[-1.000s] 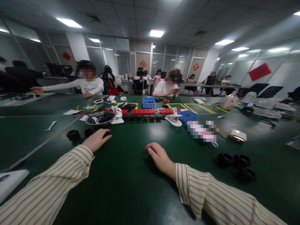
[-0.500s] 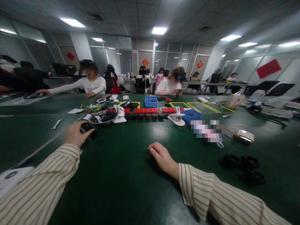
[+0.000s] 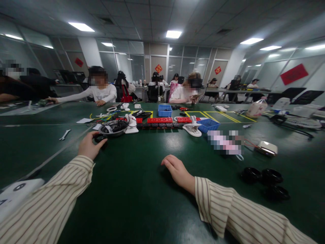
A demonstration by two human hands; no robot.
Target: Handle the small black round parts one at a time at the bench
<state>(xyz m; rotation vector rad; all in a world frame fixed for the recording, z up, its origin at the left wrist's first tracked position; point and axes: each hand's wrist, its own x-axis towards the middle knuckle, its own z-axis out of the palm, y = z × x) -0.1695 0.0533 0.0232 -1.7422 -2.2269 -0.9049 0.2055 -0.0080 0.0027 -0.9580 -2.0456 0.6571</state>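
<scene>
My left hand [image 3: 89, 145] is closed on a small black round part [image 3: 100, 137], holding it just off the near left rim of a metal bowl [image 3: 113, 133]. The hand hides much of that part. Black cables [image 3: 117, 126] lie heaped in the bowl. My right hand [image 3: 175, 170] rests on the green table [image 3: 142, 189] with its fingers loosely bent and nothing visible in them. Farther to the right sit three glossy black ring-shaped parts, one of them [image 3: 272, 176] at the back right of the group.
A wrench [image 3: 65, 135] lies at the left. Beyond the bowl stand a white clamp-like stand [image 3: 131, 124], red socket strips [image 3: 159, 120], another white clip stand [image 3: 192, 128] and blue bins [image 3: 208, 125]. A white-and-gold case [image 3: 267, 148] is at the right. People sit across the table.
My left hand has shifted slightly right with the black part, which now sits closer to the bowl and has turned. The right hand stays put. The view has swung slightly left.
</scene>
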